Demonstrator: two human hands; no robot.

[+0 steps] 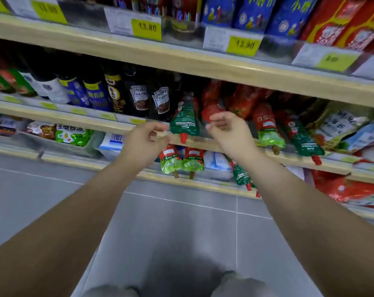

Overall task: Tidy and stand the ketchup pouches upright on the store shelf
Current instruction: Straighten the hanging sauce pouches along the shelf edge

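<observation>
Several ketchup pouches lie tipped forward on the middle shelf, their spouts hanging over its front edge. A green-backed pouch leans out between my hands. My left hand hovers just left of it, fingers loosely curled and holding nothing. My right hand is just right of it, fingers apart, with the fingertips at the lower end of a red pouch and no closed grip showing. More pouches slump to the right. On the shelf below, two pouches point spout-down.
Dark sauce bottles stand left of the pouches. Price tags line the upper shelf edge, with blue and red packets above. White and green bags fill the lower shelf. Grey tiled floor lies below my arms.
</observation>
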